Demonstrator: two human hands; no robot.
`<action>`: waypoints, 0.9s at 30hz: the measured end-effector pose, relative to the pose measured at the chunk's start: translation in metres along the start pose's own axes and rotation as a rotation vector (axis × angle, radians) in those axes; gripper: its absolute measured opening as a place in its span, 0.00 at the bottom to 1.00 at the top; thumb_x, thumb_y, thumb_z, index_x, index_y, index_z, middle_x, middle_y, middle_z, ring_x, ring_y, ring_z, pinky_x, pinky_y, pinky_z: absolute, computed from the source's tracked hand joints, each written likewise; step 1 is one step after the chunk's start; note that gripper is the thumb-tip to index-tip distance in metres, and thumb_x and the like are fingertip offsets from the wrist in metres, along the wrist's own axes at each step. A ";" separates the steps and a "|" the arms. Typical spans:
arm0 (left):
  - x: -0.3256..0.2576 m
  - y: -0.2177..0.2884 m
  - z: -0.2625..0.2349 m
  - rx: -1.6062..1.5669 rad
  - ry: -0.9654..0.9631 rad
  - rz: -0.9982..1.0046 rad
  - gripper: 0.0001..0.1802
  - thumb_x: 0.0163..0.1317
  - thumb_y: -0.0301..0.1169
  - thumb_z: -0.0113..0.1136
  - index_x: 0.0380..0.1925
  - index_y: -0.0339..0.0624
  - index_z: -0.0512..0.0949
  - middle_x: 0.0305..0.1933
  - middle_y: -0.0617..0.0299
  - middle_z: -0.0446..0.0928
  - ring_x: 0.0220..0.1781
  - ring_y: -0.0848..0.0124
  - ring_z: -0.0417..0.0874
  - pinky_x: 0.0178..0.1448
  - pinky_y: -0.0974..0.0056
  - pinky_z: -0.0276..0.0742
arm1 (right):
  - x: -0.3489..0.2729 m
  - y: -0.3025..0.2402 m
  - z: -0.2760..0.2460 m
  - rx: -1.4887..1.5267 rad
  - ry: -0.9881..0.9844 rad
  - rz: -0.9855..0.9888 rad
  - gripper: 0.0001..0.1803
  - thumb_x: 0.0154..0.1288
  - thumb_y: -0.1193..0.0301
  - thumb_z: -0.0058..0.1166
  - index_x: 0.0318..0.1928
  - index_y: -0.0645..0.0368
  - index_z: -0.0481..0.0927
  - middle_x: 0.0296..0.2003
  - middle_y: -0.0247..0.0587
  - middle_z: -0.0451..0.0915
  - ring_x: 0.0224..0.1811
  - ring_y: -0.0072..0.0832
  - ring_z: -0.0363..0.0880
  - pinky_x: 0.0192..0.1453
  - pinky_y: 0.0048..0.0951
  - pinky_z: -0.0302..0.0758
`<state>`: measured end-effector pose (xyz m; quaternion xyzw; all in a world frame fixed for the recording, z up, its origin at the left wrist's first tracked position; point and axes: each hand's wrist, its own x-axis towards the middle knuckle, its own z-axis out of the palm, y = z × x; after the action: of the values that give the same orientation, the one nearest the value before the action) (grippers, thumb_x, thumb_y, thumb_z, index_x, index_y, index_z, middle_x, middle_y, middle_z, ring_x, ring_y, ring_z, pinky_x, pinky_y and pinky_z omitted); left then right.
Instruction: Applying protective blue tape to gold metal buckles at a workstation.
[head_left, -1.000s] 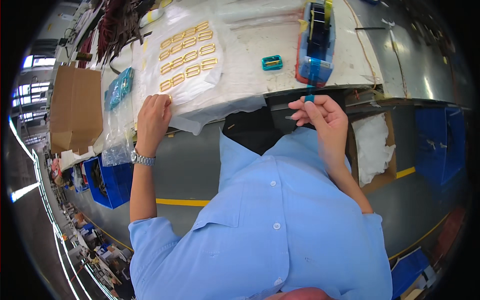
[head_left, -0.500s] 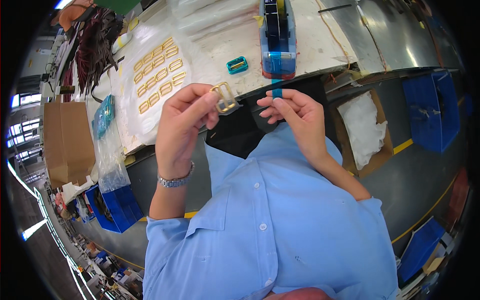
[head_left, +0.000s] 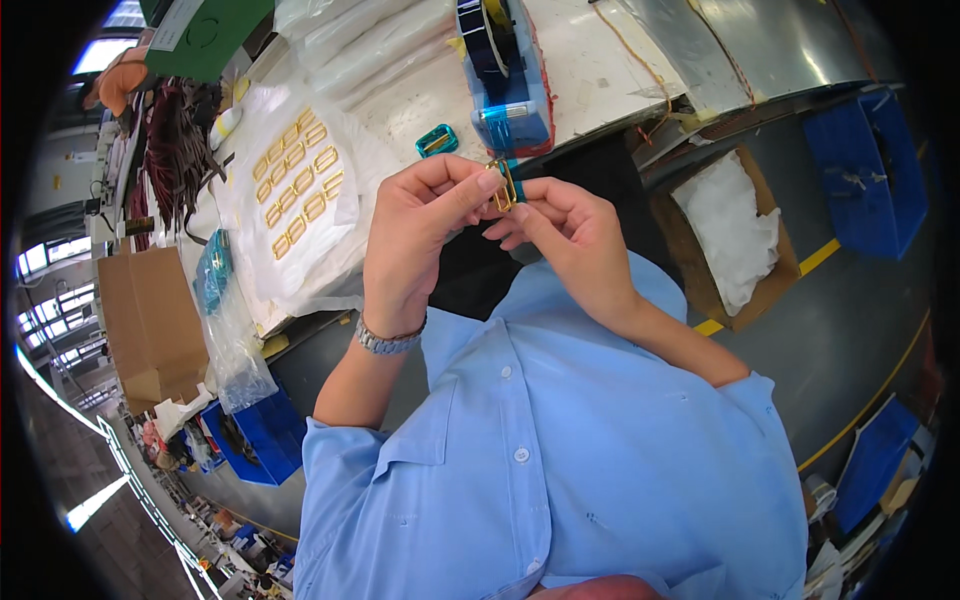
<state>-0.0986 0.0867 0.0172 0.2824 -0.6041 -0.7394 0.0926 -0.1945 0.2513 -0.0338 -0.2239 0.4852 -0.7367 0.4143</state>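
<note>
My left hand (head_left: 415, 225) pinches a gold rectangular slide buckle (head_left: 512, 190) by its left edge, between thumb and fingertips. Close against the buckle's right side, my right hand (head_left: 575, 235) grips the end of a strip of teal tape (head_left: 517, 186) with bent fingers and thumb. That strip comes down from a blue tape dispenser (head_left: 530, 122) at the table's front edge. How far the tape lies on the buckle is hidden by my fingers. Left of the dispenser rests another buckle (head_left: 437, 141) wrapped in teal tape.
Several gold buckles (head_left: 288, 187) lie in rows on white plastic sheeting (head_left: 340, 225) to the left. A cardboard box (head_left: 790, 265) with white wrapping and a blue bin (head_left: 865, 180) stand at the right. Cardboard (head_left: 150, 325) and another blue bin (head_left: 265, 440) are at the left.
My left hand has carried the buckle rightward to the tape at my right hand, so the two hands now meet. The whole view has also shifted a little.
</note>
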 end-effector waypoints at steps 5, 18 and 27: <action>0.005 -0.001 0.001 0.002 -0.006 -0.003 0.09 0.71 0.31 0.74 0.38 0.36 0.87 0.34 0.65 0.86 0.34 0.82 0.80 0.41 0.74 0.74 | -0.001 0.000 0.001 0.041 0.004 -0.001 0.12 0.81 0.77 0.56 0.58 0.72 0.82 0.47 0.45 0.91 0.48 0.25 0.91 0.53 0.26 0.86; 0.008 -0.011 0.009 -0.004 0.005 0.029 0.09 0.74 0.32 0.70 0.40 0.35 0.86 0.37 0.67 0.86 0.36 0.81 0.81 0.42 0.74 0.76 | 0.007 -0.001 -0.002 0.025 0.070 0.046 0.16 0.78 0.73 0.63 0.57 0.74 0.85 0.43 0.47 0.93 0.43 0.26 0.93 0.49 0.26 0.89; 0.015 -0.032 -0.003 -0.046 -0.080 -0.002 0.10 0.75 0.30 0.68 0.48 0.34 0.89 0.43 0.66 0.88 0.42 0.82 0.82 0.46 0.74 0.77 | 0.006 -0.002 -0.003 0.060 0.053 0.047 0.17 0.79 0.74 0.62 0.59 0.76 0.83 0.43 0.50 0.92 0.45 0.28 0.93 0.50 0.26 0.90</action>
<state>-0.1028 0.0855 -0.0178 0.2510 -0.5900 -0.7638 0.0744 -0.2005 0.2483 -0.0335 -0.1803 0.4788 -0.7466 0.4252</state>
